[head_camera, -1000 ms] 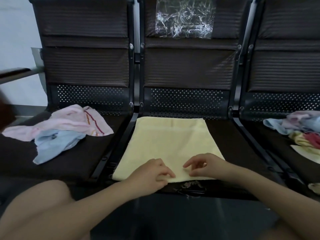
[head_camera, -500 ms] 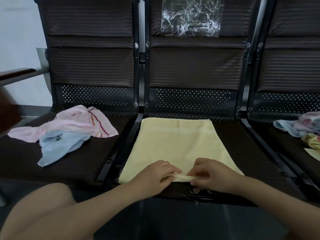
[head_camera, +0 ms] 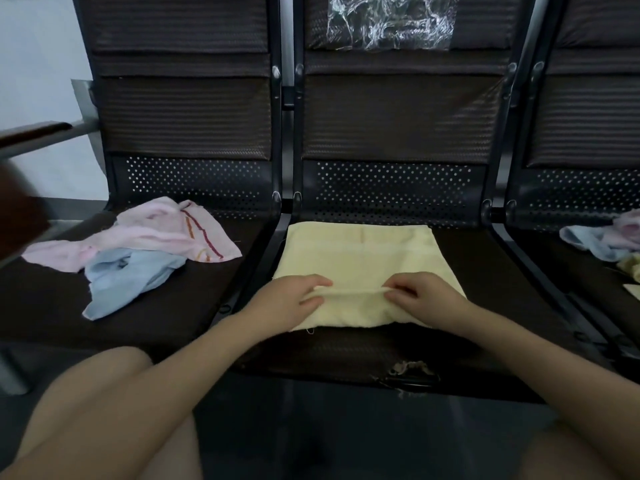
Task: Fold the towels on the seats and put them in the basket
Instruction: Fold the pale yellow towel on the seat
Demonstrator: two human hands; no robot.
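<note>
The near edge of the yellow towel [head_camera: 360, 258] is now off the middle seat [head_camera: 346, 355]. A second ago that edge lay flat at the seat's front edge with both hands resting on it; half a second ago the fingers were bunching it; now it is lifted and carried a little way toward the backrest, leaving a strip of bare seat along the front edge. This looks like the start of the next fold, near edge over to far edge.

The left hand [head_camera: 291, 303] pinches the raised edge between thumb and fingers, its grip closed on the cloth. The right hand [head_camera: 420, 299] does the same a short way along, so the lifted hem runs as a taut ridge between the two grips. The rest of the towel lies flat beyond the hands, its far edge against the foot of the backrest and its sides near the seat's left and right edges.

A pink towel [head_camera: 152, 233] and a blue towel [head_camera: 128, 278] lie crumpled and overlapping on the left seat [head_camera: 52, 306], unfolded. More cloths [head_camera: 602, 237] sit at the left edge of the right-hand seat. No basket is in view, so most of the task seems left to do.
</note>
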